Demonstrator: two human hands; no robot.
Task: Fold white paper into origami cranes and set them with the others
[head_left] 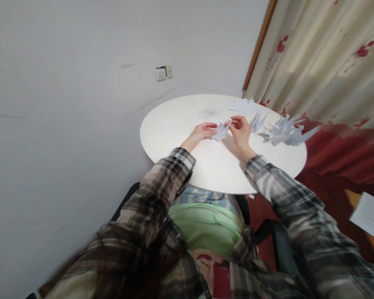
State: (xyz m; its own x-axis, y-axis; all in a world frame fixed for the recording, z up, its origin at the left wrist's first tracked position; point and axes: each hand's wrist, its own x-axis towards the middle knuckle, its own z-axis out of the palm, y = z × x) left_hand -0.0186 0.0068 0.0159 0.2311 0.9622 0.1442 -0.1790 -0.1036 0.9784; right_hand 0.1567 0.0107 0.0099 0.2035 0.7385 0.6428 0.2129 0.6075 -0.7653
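My left hand (202, 132) and my right hand (240, 129) meet over the middle of a round white table (174, 128). Between them lies a small folded white paper piece (221, 130) with pointed flaps. Both hands pinch it, the left at its near-left edge, the right at its top-right corner. The paper rests low, on or just above the tabletop. Both arms wear plaid sleeves.
A heap of finished folded paper figures (283, 131) lies at the table's right side, one more (257, 122) beside my right hand. Flat white sheets (244, 106) sit at the far edge. A curtain (324, 62) hangs at right; a wall socket (163, 72) is behind.
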